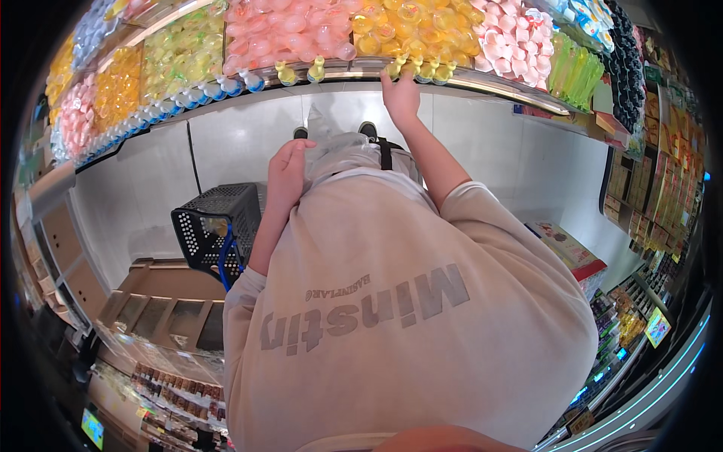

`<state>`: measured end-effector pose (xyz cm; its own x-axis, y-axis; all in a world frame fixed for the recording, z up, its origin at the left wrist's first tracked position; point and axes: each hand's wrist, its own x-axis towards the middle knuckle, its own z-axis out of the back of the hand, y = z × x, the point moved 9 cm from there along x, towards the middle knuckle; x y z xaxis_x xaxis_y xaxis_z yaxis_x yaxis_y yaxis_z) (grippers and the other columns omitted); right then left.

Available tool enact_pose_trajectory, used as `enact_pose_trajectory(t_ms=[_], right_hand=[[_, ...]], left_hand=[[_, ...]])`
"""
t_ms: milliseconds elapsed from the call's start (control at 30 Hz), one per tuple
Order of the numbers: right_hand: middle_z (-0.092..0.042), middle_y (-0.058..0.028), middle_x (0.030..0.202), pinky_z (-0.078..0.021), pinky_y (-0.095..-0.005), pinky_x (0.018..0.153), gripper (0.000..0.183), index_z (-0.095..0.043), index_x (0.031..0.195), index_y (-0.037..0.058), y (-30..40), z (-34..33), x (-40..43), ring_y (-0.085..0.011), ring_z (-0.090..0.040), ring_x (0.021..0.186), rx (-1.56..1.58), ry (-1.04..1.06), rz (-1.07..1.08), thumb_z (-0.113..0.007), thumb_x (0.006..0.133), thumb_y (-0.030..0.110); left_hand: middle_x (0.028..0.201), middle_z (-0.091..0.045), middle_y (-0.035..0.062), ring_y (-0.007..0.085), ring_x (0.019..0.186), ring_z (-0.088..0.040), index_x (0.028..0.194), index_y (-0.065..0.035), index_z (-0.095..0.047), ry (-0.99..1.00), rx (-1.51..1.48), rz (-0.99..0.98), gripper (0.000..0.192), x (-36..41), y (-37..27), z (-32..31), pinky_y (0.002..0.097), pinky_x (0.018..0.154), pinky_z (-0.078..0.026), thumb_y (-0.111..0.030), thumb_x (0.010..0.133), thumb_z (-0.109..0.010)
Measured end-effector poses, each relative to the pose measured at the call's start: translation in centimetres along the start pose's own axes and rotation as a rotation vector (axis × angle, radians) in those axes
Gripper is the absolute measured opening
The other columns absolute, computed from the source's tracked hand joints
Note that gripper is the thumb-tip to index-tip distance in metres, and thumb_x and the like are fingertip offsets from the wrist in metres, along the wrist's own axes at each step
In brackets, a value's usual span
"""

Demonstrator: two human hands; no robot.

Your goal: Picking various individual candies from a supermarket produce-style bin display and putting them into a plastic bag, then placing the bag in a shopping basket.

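My right hand (402, 96) reaches to the front edge of a store display, its fingertips at small yellow bottle-shaped items (411, 66); whether it grips one cannot be told. Two similar yellow items (301, 71) stand to its left on the ledge. Behind them lie bins of yellow-orange wrapped pieces (418, 28) and pink wrapped pieces (291, 28). My left hand (289, 164) is in front of my body, fingers curled, at the edge of a clear plastic bag (339, 144) that hangs before me.
A dark grey shopping basket (217, 226) with a blue handle stands on the floor at the left. White-and-blue bottle-shaped items (209, 91) line the display's left edge. A wooden display unit (164, 316) is at lower left, and a box (567, 246) at right.
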<state>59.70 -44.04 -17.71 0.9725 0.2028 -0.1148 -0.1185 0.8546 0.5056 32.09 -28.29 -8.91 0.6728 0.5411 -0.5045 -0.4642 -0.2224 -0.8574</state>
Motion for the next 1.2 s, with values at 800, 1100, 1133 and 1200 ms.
enact_pose_trajectory(t_ms=[800,1100,1133,1200], right_hand=[[-0.066,-0.0174,0.064,-0.0542,-0.0341,0.048,0.044,-0.064,0.078,-0.0101,11.4,-7.7,4.9,-0.0224,-0.067,0.053,0.711,0.307,-0.169,-0.061,0.093,0.031],[-0.063,-0.0131,0.082,-0.0507,-0.0304,0.053,0.036,-0.055,0.105,-0.0017,10.0,-8.2,2.0,-0.0200,-0.062,0.063,1.316,0.281,-0.554,-0.058,0.096,0.033],[-0.063,-0.0129,0.084,-0.0504,-0.0309,0.053,0.036,-0.053,0.107,-0.0015,10.2,-8.4,2.3,-0.0201,-0.062,0.064,1.404,0.248,-0.554,-0.057,0.097,0.033],[-0.063,-0.0127,0.086,-0.0497,-0.0318,0.055,0.036,-0.051,0.111,-0.0012,11.2,-8.4,3.2,-0.0203,-0.062,0.066,1.578,0.179,-0.550,-0.055,0.098,0.032]], left_hand=[[0.064,-0.041,-0.0089,0.0019,0.060,-0.034,0.100,-0.0032,-0.067,0.000,-0.026,-0.007,0.026,-1.0,-0.6,1.2,0.0219,0.055,-0.030,-0.020,0.102,-0.047],[0.065,-0.041,-0.0086,0.0019,0.060,-0.034,0.099,-0.0016,-0.067,0.008,-0.034,-0.074,0.026,-1.2,-1.1,1.4,0.0217,0.055,-0.030,-0.019,0.102,-0.047],[0.066,-0.041,-0.0086,0.0019,0.060,-0.034,0.099,-0.0015,-0.067,0.009,-0.034,-0.088,0.026,-1.2,-1.1,1.4,0.0216,0.055,-0.030,-0.019,0.102,-0.047],[0.065,-0.041,-0.0085,0.0020,0.060,-0.034,0.099,-0.0016,-0.067,0.014,-0.050,-0.067,0.026,-1.2,-0.8,1.6,0.0216,0.054,-0.030,-0.019,0.102,-0.047]])
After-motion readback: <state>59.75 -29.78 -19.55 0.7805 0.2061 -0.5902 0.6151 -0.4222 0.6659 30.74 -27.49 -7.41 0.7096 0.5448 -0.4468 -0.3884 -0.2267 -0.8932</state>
